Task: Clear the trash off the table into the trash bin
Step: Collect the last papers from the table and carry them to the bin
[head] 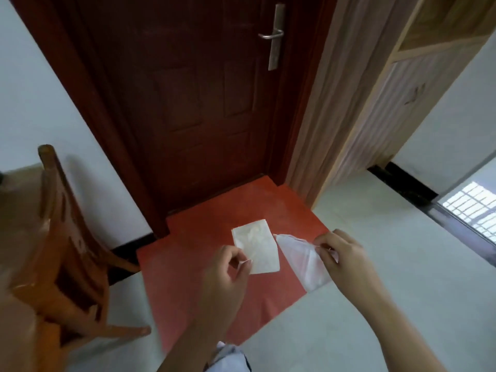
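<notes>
My left hand [228, 272] pinches the lower left corner of a flat white paper sheet [257, 247], held in the air over the red floor area. My right hand [341, 253] grips a crumpled piece of thin clear plastic [303, 259], which hangs down and to the left of it. The two pieces are close together but held apart. No trash bin is in view. Only a blurred corner of the table [16, 181] shows at the far left.
A dark red closed door [204, 103] with a metal handle [271, 36] stands straight ahead. A wooden chair [61, 253] is at the left. A wooden wardrobe [375, 98] stands at the right, with pale floor tiles [375, 264] below.
</notes>
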Demonstrator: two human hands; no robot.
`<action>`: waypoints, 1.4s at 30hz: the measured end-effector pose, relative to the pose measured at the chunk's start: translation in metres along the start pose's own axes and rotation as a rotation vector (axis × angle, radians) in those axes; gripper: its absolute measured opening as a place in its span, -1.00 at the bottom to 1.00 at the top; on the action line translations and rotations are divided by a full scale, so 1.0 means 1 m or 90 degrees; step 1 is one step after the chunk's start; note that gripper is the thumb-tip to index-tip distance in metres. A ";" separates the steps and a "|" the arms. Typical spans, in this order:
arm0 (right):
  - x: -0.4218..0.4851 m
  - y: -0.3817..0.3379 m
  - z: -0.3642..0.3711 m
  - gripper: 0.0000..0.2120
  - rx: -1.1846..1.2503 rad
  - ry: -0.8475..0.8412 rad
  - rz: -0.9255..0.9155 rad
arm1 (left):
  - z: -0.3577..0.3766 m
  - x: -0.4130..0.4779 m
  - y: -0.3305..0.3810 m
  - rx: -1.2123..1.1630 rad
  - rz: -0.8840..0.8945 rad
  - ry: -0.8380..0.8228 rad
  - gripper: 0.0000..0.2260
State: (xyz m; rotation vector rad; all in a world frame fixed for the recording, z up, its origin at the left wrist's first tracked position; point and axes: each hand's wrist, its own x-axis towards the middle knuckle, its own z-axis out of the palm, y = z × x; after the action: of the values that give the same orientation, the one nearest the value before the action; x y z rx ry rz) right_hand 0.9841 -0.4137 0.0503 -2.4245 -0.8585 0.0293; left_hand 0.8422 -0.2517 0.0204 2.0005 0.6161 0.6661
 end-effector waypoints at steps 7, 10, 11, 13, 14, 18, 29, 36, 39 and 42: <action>0.161 -0.059 0.045 -0.91 0.023 -0.008 -0.119 | -0.050 0.127 -0.041 0.000 -0.090 0.125 -0.86; 0.199 -0.072 0.078 -0.92 0.050 -0.057 -0.154 | -0.064 0.150 -0.057 0.001 -0.159 0.187 -0.84; 0.211 -0.075 0.089 -0.91 0.053 -0.085 -0.163 | -0.069 0.157 -0.062 0.005 -0.176 0.204 -0.83; 0.241 -0.080 0.109 -0.90 0.052 -0.134 -0.183 | -0.076 0.171 -0.072 0.028 -0.205 0.232 -0.83; 0.258 -0.083 0.117 -0.89 0.054 -0.147 -0.198 | -0.080 0.181 -0.076 0.042 -0.219 0.250 -0.82; 0.336 -0.109 0.148 -0.88 0.088 -0.204 -0.260 | -0.095 0.228 -0.091 0.088 -0.253 0.351 -0.82; 0.473 -0.257 0.212 -0.90 0.159 -0.352 -0.577 | -0.152 0.296 -0.106 0.069 -0.374 0.667 -0.83; 0.469 -0.359 0.268 -0.89 0.211 -0.409 -0.673 | -0.228 0.291 -0.137 0.086 -0.378 0.833 -0.83; 0.455 -0.409 0.294 -0.91 0.223 -0.420 -0.699 | -0.271 0.284 -0.151 0.094 -0.377 0.896 -0.80; 0.441 -0.465 0.315 -0.91 0.246 -0.423 -0.759 | -0.312 0.272 -0.161 0.086 -0.377 0.960 -0.80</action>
State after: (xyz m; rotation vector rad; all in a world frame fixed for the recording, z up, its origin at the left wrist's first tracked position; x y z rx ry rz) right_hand 1.0052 0.2984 0.0953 -1.2263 -2.2022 0.5025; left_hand 0.8079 0.1879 0.0738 0.9593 2.0187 1.6965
